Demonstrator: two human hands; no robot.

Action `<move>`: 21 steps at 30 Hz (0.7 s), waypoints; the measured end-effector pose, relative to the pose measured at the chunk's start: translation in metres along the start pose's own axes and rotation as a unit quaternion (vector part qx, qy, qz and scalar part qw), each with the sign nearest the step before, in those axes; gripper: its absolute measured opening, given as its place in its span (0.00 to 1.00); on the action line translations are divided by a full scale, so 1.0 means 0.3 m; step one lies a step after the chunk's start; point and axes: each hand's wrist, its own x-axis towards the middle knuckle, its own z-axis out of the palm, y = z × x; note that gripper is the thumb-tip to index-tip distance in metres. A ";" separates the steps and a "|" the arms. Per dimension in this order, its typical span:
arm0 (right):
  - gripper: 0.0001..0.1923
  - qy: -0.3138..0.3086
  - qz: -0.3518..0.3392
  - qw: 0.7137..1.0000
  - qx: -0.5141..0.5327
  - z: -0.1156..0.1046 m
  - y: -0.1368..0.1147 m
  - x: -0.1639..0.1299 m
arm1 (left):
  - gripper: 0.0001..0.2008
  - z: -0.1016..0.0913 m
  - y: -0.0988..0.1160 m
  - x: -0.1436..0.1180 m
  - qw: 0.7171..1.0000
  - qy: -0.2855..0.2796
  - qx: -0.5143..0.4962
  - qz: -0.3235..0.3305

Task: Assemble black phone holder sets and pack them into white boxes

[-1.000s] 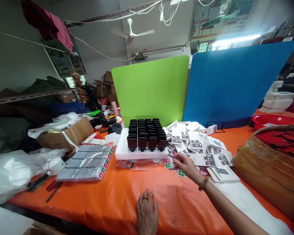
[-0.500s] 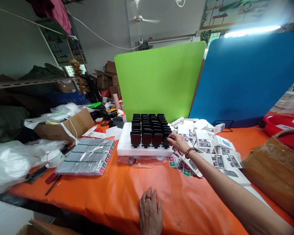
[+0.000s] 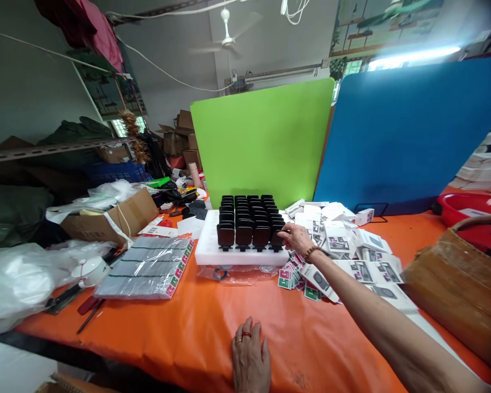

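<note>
Black holders (image 3: 247, 218) stand packed in rows on the white foam tray (image 3: 213, 245), and your right hand (image 3: 297, 238) pinches the one at the near right corner — fingertips closed on its edge, the piece not lifted clear. Pull sideways and you could tip its neighbours, since they stand touching; drag low and your wrist may sweep the loose printed boxes (image 3: 343, 245) just beside the tray. The piece sits ahead of your palm, at the fingertips. Your left hand (image 3: 250, 360) lies flat and empty on the orange table cover (image 3: 180, 322), well apart from the tray
</note>
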 end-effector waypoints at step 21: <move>0.10 0.009 -0.052 0.993 0.101 -0.162 -0.202 -0.119 | 0.16 0.011 0.088 0.546 0.968 -0.167 -0.159 0.101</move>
